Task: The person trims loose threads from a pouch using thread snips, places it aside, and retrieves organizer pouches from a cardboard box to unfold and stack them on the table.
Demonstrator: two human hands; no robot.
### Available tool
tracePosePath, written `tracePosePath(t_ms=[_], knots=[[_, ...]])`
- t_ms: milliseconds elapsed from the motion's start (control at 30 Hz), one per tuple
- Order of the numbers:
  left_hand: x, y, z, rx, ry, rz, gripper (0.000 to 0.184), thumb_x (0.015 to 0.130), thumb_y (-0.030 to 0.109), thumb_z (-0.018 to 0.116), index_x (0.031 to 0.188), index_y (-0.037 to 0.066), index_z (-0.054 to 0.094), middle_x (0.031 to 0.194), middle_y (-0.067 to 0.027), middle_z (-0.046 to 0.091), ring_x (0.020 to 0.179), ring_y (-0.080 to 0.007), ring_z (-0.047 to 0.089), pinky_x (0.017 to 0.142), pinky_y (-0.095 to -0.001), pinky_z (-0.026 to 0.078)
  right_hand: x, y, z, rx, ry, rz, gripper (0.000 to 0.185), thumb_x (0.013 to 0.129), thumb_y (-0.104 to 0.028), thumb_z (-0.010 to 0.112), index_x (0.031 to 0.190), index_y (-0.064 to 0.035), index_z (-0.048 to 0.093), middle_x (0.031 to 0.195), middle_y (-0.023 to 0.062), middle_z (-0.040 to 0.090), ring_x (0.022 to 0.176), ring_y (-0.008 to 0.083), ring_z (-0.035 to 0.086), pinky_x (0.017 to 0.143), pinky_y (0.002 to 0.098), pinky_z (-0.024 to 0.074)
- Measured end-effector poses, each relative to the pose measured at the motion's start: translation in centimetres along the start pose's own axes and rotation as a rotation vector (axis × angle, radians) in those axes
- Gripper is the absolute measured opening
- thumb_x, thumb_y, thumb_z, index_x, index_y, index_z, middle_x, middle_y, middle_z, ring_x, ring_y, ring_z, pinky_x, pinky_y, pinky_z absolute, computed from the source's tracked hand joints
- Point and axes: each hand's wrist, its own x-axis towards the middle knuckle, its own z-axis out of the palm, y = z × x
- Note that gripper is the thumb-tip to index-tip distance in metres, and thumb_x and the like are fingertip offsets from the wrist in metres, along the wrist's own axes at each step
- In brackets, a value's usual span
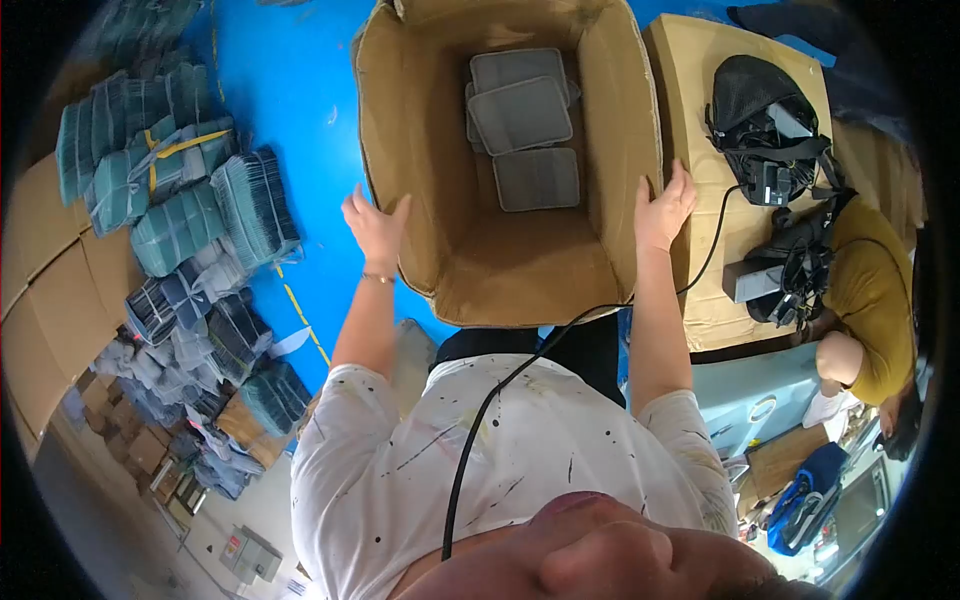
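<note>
Cardboard box (pixel 530 275) standing uncovered; few grey panels (pixel 520 114) already lying inside, overlapping, room seemingly remaining above. Left hand (pixel 376 233), right hand (pixel 664 213) opening wide beside opposite walls (pixel 612 150), grip unclear.

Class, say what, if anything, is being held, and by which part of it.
The left hand and right hand are at opposite side rims of the box; whether either grips it cannot be told.

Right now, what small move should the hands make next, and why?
Probably press inward evenly on the open cardboard box: the left hand and right hand flank its opposite sides, and the flat grey rounded-corner pieces inside lie loose, so an even hold might limit sliding.
</note>
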Motion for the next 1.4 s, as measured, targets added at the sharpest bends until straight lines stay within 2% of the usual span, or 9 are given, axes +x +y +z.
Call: tracePosePath(t_ms=[100, 200, 500, 600, 800, 900, 1033, 1167, 1400], knots=[[1.5, -2.5, 3.8, -0.232, -0.604, -0.347, 0.044, 0.079, 0.026, 0.073, 0.109, -0.003, 0.059, 0.099, -0.0224, 0.067, 0.095, -0.0377, 0.063, 0.082, -0.0443, 0.049, 0.3, -0.7, -0.5, 0.091, -0.244, 0.261, 0.043, 0.088, -0.029, 0.063, 0.124, -0.0061, 0.056, 0.105, 0.0235, 0.064, 0.096, 0.0414, 0.061, 0.084, 0.0469, 0.0492], [2.8, -0.2, 2.1, -0.236, -0.647, -0.222, 0.034, 0.081, 0.026, 0.071, 0.096, -0.003, 0.064, 0.091, -0.0233, 0.068, 0.087, -0.0386, 0.065, 0.074, -0.0434, 0.052, 0.5, 1.0, 0.1, 0.149, -0.211, 0.21, 0.031, 0.093, -0.031, 0.057, 0.114, -0.0089, 0.064, 0.083, 0.0226, 0.067, 0.076, 0.041, 0.065, 0.07, 0.0476, 0.0524], [5.5, 12.2, -12.8, 0.107, -0.606, 0.164, 0.017, 0.084, 0.017, 0.065, 0.085, 0.0, 0.064, 0.074, -0.0195, 0.063, 0.07, -0.0402, 0.061, 0.063, -0.0453, 0.05, 2.1, 0.6, -0.2, 0.308, -0.254, 0.276, 0.028, 0.094, -0.028, 0.053, 0.107, -0.0062, 0.065, 0.084, 0.0235, 0.066, 0.077, 0.0412, 0.064, 0.067, 0.0478, 0.0519], [2.9, 16.3, -13.4, -0.105, -0.364, 0.354, 0.013, 0.085, 0.014, 0.063, 0.081, 0.002, 0.059, 0.076, -0.0181, 0.06, 0.071, -0.0396, 0.059, 0.062, -0.0464, 0.049, 1.6, 2.3, 1.4, 0.278, -0.403, 0.4, 0.032, 0.095, -0.03, 0.051, 0.107, -0.002, 0.061, 0.088, 0.0269, 0.065, 0.084, 0.0429, 0.064, 0.072, 0.0491, 0.0514], [2.8, 13.1, -6.9, -0.088, -0.482, 0.295, 0.013, 0.081, 0.009, 0.063, 0.081, 0.001, 0.054, 0.082, -0.0201, 0.056, 0.075, -0.0404, 0.056, 0.065, -0.0474, 0.048, -2.4, 2.7, 10.3, 0.144, -0.573, 0.469, 0.03, 0.096, -0.03, 0.047, 0.107, -0.0026, 0.056, 0.087, 0.0257, 0.066, 0.086, 0.0429, 0.064, 0.075, 0.0509, 0.0503], [1.6, 9.7, -7.0, -0.099, -0.538, 0.264, 0.011, 0.08, 0.007, 0.062, 0.085, 0.001, 0.055, 0.083, -0.0209, 0.056, 0.079, -0.0412, 0.056, 0.068, -0.0479, 0.048, -5.9, 6.4, 13.1, 0.053, -0.608, 0.614, 0.038, 0.095, -0.034, 0.048, 0.117, -0.0036, 0.055, 0.099, 0.025, 0.066, 0.093, 0.0406, 0.064, 0.079, 0.0479, 0.0505], [1.5, 9.4, -8.9, 0.104, -0.109, 0.123, 0.033, 0.078, 0.002, 0.06, 0.111, 0.0, 0.057, 0.102, -0.0175, 0.06, 0.099, -0.0378, 0.055, 0.087, -0.0445, 0.046, -5.8, 4.1, 11.3, 0.046, -0.65, 0.555, 0.038, 0.095, -0.036, 0.048, 0.112, -0.0025, 0.056, 0.102, 0.0257, 0.065, 0.093, 0.0408, 0.064, 0.079, 0.0482, 0.0503], [0.5, 15.4, -5.8, -0.139, 0.002, 0.436, 0.048, 0.072, -0.004, 0.063, 0.119, 0.003, 0.055, 0.113, -0.0162, 0.058, 0.107, -0.0334, 0.053, 0.093, -0.0424, 0.042, -2.7, 2.7, 9.8, -0.042, -0.768, 0.512, 0.037, 0.095, -0.037, 0.049, 0.107, -0.003, 0.058, 0.101, 0.0253, 0.066, 0.094, 0.0408, 0.064, 0.078, 0.0495, 0.0502], [-8.4, 5.1, 23.1, -0.126, -0.625, -0.51, 0.057, 0.078, 0.008, 0.062, 0.13, -0.006, 0.042, 0.131, -0.0252, 0.046, 0.126, -0.0387, 0.041, 0.108, -0.0429, 0.034, -1.4, 4.5, 9.4, -0.18, -0.88, 0.406, 0.042, 0.094, -0.041, 0.05, 0.114, -0.0058, 0.059, 0.096, 0.0237, 0.067, 0.093, 0.0413, 0.064, 0.08, 0.0519, 0.0489]])
